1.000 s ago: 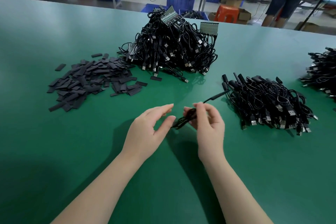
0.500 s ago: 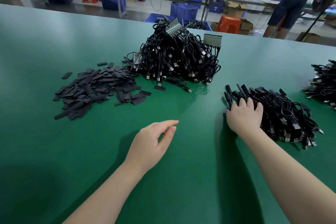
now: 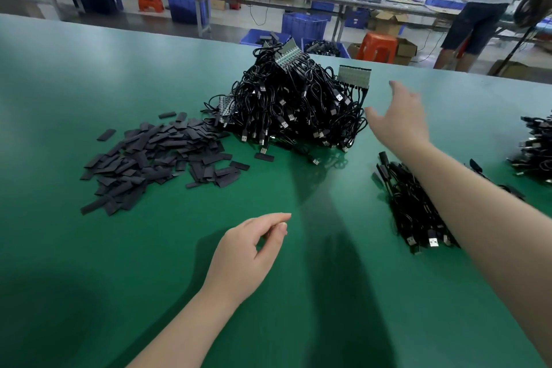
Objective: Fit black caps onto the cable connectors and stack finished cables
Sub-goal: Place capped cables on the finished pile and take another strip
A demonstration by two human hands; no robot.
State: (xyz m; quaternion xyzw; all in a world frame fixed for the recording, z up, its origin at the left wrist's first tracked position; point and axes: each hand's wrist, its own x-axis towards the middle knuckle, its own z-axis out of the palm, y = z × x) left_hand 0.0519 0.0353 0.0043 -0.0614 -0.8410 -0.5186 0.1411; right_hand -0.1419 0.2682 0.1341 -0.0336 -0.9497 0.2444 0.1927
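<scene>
Reaching with spread, empty right hand (image 3: 398, 119) toward tangled cable heap (image 3: 294, 104); left hand (image 3: 248, 254) loosely curled, empty. Could drag several cables out, toppling heap onto caps (image 3: 155, 158).

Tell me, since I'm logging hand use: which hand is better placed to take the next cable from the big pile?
Probably the right hand: open, raised beside the big pile. The left hand hovers near, empty, over the table.

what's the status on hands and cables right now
Both hands empty: right hand open, reaching at the big cable heap; left hand relaxed over the table. Caps pile untouched, finished stack under the right forearm. Nothing in the way.
</scene>
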